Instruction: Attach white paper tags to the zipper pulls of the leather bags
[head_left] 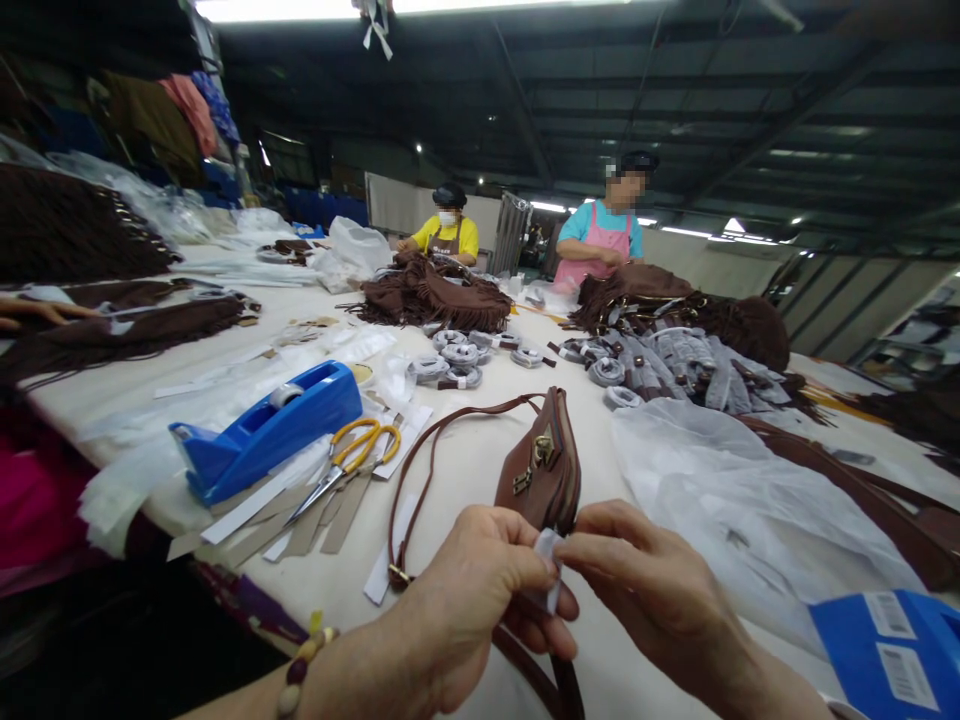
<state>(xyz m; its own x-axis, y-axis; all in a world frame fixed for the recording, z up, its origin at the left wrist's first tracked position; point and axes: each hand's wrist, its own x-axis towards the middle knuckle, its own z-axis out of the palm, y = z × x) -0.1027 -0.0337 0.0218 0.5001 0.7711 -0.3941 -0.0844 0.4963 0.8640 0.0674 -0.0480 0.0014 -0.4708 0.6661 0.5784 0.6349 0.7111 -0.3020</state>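
A brown leather handbag (pixel 529 455) with brass-coloured zip pulls and a ring stands on the table in front of me. Its thin strap (pixel 420 450) loops out to the left and ends near a buckle. At the bag's near end, my left hand (pixel 487 575) pinches a small piece of white wrapping (pixel 550 560) between thumb and fingers. My right hand (pixel 645 575) meets it from the other side, fingertips closed on the same white piece. Below the hands, a brown strap (pixel 532 670) runs toward the table's near edge.
Left of the bag are a blue tape dispenser (pixel 274 430), yellow-handled scissors (pixel 360 445) and paper strips (pixel 307 510). Wrapped coiled straps (pixel 459 352) and fringed brown bags (pixel 439 290) lie behind. Clear plastic (pixel 720 480) and a blue labelled box (pixel 889 645) sit right. Two co-workers stand beyond.
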